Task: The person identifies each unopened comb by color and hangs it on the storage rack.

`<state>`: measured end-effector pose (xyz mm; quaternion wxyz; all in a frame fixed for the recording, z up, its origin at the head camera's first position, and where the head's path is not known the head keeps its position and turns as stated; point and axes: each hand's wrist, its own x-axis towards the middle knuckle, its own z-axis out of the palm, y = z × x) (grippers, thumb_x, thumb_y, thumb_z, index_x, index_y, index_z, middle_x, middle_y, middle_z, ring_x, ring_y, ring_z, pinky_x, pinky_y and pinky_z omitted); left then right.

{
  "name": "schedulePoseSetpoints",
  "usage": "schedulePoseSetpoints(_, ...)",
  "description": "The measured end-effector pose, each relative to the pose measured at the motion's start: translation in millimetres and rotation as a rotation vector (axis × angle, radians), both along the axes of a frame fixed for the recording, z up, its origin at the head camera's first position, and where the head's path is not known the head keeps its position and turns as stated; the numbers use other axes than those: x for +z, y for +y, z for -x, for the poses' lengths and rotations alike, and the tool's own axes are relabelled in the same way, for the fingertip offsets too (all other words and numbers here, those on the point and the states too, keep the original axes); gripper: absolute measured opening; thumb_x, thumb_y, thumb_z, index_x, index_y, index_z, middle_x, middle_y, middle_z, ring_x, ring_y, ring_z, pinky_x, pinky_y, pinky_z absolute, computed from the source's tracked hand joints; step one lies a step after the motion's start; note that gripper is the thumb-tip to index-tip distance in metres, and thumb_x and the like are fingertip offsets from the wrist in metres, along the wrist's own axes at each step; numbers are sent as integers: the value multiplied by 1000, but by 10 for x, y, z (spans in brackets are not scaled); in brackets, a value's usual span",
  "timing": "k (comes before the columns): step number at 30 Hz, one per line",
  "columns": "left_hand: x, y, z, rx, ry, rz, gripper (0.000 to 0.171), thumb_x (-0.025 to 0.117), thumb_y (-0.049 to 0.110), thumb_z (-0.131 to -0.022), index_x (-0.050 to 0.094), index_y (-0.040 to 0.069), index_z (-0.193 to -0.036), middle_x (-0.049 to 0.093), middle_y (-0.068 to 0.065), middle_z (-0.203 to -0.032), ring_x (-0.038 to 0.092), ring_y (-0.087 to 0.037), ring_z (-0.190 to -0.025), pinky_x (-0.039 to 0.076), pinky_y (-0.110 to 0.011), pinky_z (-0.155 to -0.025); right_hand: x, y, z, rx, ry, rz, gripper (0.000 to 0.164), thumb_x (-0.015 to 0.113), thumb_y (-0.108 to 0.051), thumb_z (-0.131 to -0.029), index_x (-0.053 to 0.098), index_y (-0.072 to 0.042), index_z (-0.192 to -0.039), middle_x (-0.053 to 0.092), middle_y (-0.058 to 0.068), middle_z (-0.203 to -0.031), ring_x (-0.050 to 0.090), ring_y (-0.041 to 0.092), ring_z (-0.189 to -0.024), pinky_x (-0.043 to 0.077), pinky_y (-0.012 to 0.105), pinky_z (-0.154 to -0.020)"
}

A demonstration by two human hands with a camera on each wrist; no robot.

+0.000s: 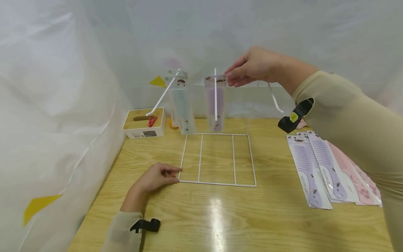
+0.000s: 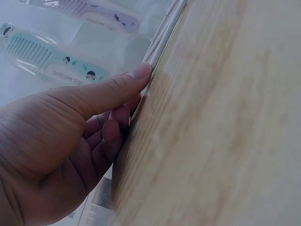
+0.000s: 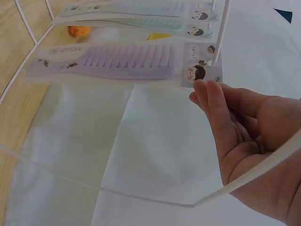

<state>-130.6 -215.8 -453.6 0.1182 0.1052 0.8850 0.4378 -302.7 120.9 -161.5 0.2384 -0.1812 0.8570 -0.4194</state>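
A white wire display rack stands on the table, with prongs sticking out toward me. My left hand pinches the front left corner of its base; in the left wrist view the thumb lies along the wire. On the middle prong hangs a packaged purple comb. The fingertips of my right hand pinch the right edge of its header card. Packaged teal combs hang from the left prong. The right prong is partly hidden behind my right hand.
Packaged purple combs and pink combs lie overlapping on the right of the table. A white box with a wooden lid and a red clip stands at the back left. Something orange lies behind the teal combs.
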Motion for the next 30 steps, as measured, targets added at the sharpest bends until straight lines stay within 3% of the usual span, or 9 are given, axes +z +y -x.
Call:
schedulePoseSetpoints(8,-4,6,57,-22,4,15,36,79,20,-87,74,12,-121,69,-2,-90,56,-10,-72,48,-23,-63,20,212,-40,-46,-12,115,45,65,-18,-98,56,5,-136,77,-2,-96,73,9,-93,57,24,-85)
schedulePoseSetpoints(15,-23,-16,74,-37,9,36,36,79,21,-87,74,12,-121,69,-1,-91,57,-10,-73,48,-23,-65,51,547,-281,11,-15,318,35,72,-15,-92,68,-3,-125,75,5,-114,71,16,-108,55,27,-90)
schedulePoseSetpoints(20,10,-58,100,-26,16,36,34,79,21,-87,74,14,-121,69,0,-90,57,-10,-73,49,-23,-65,20,788,-541,41,24,471,30,65,-8,-96,69,-1,-125,74,8,-116,71,19,-109,55,26,-88)
schedulePoseSetpoints(26,46,-105,120,-17,18,45,34,79,20,-87,74,14,-120,68,0,-89,57,-11,-72,48,-24,-64,-155,1085,-841,67,13,692,29,54,8,-98,67,7,-124,74,17,-113,73,24,-104,57,29,-85)
schedulePoseSetpoints(27,48,-109,122,-16,14,46,34,79,20,-87,74,14,-120,69,0,-89,57,-11,-72,48,-24,-64,-195,1142,-884,89,13,716,30,51,10,-98,66,7,-124,74,17,-113,73,24,-102,58,24,-78)
schedulePoseSetpoints(30,63,-117,129,-14,9,47,34,79,20,-87,74,14,-121,69,-1,-89,57,-12,-73,48,-24,-64,-366,1298,-991,218,-9,844,37,40,18,-99,62,12,-127,71,22,-116,73,28,-103,59,28,-80)
